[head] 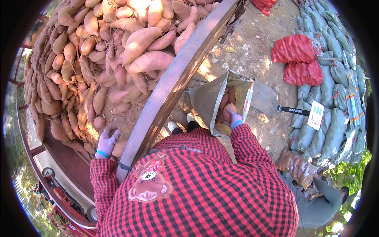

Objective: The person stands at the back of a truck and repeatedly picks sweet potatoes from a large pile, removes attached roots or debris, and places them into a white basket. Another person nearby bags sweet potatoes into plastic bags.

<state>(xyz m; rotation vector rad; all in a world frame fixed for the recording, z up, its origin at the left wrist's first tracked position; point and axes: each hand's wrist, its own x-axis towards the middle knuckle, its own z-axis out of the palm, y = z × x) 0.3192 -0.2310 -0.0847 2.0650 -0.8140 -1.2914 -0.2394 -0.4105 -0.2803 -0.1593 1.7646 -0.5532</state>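
My left hand (108,141), in a pale glove, is at the lower edge of a large heap of sweet potatoes (142,44) in a truck bed. Its fingers are apart and curled, with nothing between them. On the other side of the metal side rail (177,74), my right hand (234,117), gloved too, reaches into the mouth of a woven sack (207,94). Its fingers are around a sweet potato (229,110). More sweet potatoes lie inside the sack, partly hidden by its wall and my hand. The sack stands in front of the metal plate (263,96) of a platform scale.
The scale's display (315,115) faces up on a dark post. Filled green sacks (328,83) are stacked at the right, with red mesh sacks (293,49) beside them. A person in grey (314,204) is at the lower right. A red vehicle (63,204) is at the lower left.
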